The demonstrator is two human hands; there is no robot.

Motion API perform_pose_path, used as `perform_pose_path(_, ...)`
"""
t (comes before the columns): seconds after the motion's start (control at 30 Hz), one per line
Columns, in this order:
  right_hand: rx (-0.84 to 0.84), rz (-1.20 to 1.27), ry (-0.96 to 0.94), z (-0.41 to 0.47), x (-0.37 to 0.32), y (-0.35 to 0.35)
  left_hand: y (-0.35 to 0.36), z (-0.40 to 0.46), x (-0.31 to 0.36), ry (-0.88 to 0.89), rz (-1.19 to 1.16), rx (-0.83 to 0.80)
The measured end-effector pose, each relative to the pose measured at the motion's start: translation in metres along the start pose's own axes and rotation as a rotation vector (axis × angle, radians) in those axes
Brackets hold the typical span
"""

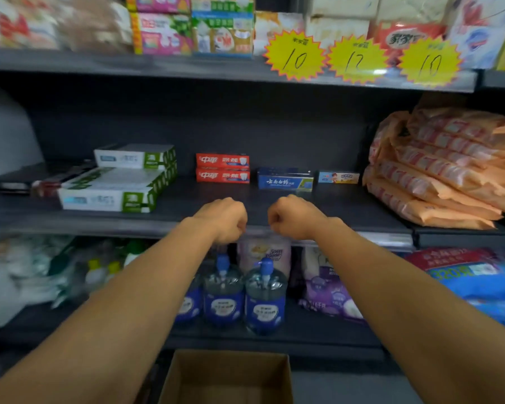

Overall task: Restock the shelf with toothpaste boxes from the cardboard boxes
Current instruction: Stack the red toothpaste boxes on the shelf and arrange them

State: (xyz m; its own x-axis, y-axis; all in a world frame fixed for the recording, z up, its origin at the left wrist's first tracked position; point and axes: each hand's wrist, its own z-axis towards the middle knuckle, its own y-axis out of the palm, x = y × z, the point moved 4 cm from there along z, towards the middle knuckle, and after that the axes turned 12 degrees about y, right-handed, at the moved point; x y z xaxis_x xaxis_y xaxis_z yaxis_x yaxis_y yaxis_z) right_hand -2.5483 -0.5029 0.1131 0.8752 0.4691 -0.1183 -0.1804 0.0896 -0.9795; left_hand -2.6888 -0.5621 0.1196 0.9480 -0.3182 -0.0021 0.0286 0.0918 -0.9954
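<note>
Fists at the toothpaste shelf

An open cardboard box (226, 377) sits below me; my left hand (225, 218) and right hand (293, 217) hang curled, holding nothing, before the shelf (187, 220), where green-white boxes (111, 188), red boxes (222, 168) and a blue box (285, 179) lie behind.

Both forearms are bare from the frame's lower corners up to the wrists, with no sleeves in view. The left hand (226, 218) and right hand (293, 217) carry no gloves, rings, watches or bands.
</note>
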Motion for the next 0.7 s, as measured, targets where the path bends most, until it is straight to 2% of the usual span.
perform_pose_path(0.27,-0.105,0.044,-0.14,-0.057,-0.1,0.062,0.033,-0.133,-0.034,-0.086,-0.039,-0.077)
perform_pose_path(0.53,-0.245,0.08,-0.275,-0.062,-0.213,0.179,0.119,-0.232,-0.132,-0.131,-0.009,-0.255)
perform_pose_path(0.7,-0.36,0.115,-0.324,-0.062,-0.283,0.263,0.176,-0.283,-0.194,-0.217,-0.086,-0.328)
